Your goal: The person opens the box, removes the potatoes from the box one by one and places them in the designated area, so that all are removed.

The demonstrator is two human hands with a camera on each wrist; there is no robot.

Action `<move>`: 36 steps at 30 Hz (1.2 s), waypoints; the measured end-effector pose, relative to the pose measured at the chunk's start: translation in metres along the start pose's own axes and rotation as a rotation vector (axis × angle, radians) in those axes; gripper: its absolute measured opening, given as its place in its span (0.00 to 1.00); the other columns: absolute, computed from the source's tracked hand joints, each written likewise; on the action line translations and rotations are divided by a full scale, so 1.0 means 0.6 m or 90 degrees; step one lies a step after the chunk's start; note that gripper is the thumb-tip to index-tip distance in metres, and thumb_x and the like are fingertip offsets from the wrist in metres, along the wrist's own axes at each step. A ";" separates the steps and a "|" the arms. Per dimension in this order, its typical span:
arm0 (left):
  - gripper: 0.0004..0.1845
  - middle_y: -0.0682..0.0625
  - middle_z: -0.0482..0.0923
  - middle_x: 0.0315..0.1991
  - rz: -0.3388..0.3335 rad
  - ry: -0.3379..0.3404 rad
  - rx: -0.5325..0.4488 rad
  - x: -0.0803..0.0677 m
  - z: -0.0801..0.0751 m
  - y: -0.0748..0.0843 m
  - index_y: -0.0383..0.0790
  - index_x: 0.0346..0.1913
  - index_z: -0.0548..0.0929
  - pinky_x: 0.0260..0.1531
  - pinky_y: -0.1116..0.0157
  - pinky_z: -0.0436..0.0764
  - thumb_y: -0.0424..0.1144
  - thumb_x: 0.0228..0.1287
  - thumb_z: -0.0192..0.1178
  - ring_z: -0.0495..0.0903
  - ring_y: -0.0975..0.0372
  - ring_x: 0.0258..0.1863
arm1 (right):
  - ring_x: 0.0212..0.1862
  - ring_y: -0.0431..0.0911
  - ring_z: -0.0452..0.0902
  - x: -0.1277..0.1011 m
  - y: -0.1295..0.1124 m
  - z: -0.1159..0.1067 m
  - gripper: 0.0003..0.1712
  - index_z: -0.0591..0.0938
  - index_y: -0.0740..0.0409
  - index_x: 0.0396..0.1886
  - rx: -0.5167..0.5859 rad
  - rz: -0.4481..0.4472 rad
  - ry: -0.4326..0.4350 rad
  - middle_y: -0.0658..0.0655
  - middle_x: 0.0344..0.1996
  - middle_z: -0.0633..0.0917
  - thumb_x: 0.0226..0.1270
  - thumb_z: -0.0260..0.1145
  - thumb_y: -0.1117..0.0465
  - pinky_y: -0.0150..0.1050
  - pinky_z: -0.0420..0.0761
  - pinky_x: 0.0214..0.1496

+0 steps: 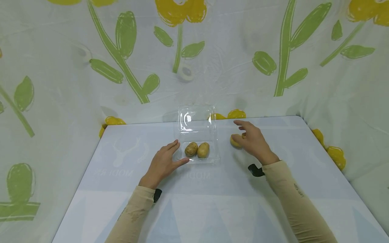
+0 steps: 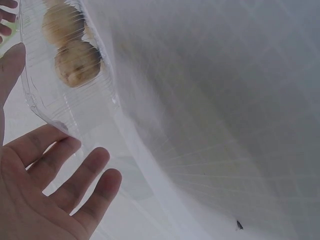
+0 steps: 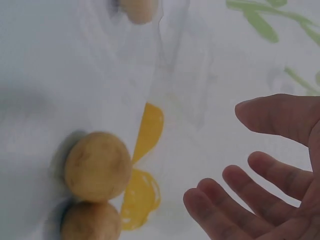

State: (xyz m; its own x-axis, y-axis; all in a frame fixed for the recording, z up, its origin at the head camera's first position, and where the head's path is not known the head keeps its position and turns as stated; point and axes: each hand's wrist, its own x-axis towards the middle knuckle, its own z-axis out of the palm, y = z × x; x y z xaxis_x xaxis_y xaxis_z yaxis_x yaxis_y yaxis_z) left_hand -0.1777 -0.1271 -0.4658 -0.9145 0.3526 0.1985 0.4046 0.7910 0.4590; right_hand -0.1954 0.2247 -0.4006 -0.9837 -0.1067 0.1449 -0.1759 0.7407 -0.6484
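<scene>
A clear plastic clamshell box (image 1: 214, 152) lies on the table with its lid (image 1: 197, 118) raised behind it. Two potatoes (image 1: 191, 149) sit side by side in its base. My left hand (image 1: 162, 164) is at the box's left side, fingers extended; in the left wrist view some fingertips (image 2: 70, 142) touch the plastic edge. To the right of the box, my right hand (image 1: 256, 141) hovers over two more potatoes (image 1: 235, 141), partly hiding them. In the right wrist view those potatoes (image 3: 98, 166) lie close together, apart from the spread fingers (image 3: 267, 200).
The pale table (image 1: 194, 209) has faint printed patterns. A white curtain (image 1: 225, 67) with yellow flowers and green leaves hangs behind the table's back edge and along both sides. Black straps (image 1: 256, 170) show at both wrists.
</scene>
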 end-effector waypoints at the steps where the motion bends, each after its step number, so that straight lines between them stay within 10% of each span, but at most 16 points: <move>1: 0.47 0.45 0.66 0.74 0.000 0.000 0.002 0.000 0.000 0.000 0.33 0.71 0.72 0.68 0.50 0.70 0.66 0.59 0.67 0.70 0.46 0.69 | 0.60 0.62 0.78 0.000 -0.006 0.003 0.35 0.71 0.56 0.73 0.002 0.003 -0.005 0.61 0.68 0.75 0.68 0.69 0.55 0.58 0.80 0.58; 36: 0.48 0.45 0.66 0.74 -0.002 0.000 0.006 0.000 0.001 0.000 0.34 0.71 0.72 0.68 0.49 0.70 0.68 0.60 0.65 0.70 0.46 0.69 | 0.63 0.61 0.77 0.021 -0.082 0.109 0.39 0.70 0.58 0.73 0.046 -0.070 -0.108 0.60 0.68 0.75 0.66 0.74 0.55 0.52 0.82 0.58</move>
State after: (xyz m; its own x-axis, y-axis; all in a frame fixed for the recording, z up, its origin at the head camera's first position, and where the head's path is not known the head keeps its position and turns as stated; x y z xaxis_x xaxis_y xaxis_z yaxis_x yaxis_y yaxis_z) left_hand -0.1778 -0.1269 -0.4664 -0.9156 0.3501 0.1980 0.4022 0.7964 0.4517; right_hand -0.2019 0.1436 -0.4156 -0.9497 -0.2988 0.0937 -0.2787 0.6700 -0.6880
